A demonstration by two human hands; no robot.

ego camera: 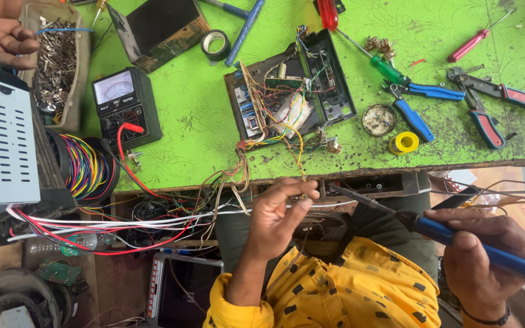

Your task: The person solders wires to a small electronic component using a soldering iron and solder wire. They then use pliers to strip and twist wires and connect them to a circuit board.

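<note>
Currently, from the head view, a blue-handled soldering iron (pixel 432 229) is being gripped in the right hand (pixel 487 255), whose fingers are being kept clamped around the handle. The iron's long axis is running from lower right to upper left, with the dark tip pointing toward the left hand (pixel 277 218), just below the front edge of the green bench (pixel 202 115). The left hand's fingertips are being pinched together on a thin wire end (pixel 302 195), which is trailing down from the opened circuit unit (pixel 290 88) lying on the bench above it. For a clean joint, the wire is probably best held steady and the tip brought in along its own axis, with the fingers kept clear of the hot end. Another person's hand (pixel 1 30) is resting far left of the unit, near a tray of metal parts (pixel 56 61).
</note>
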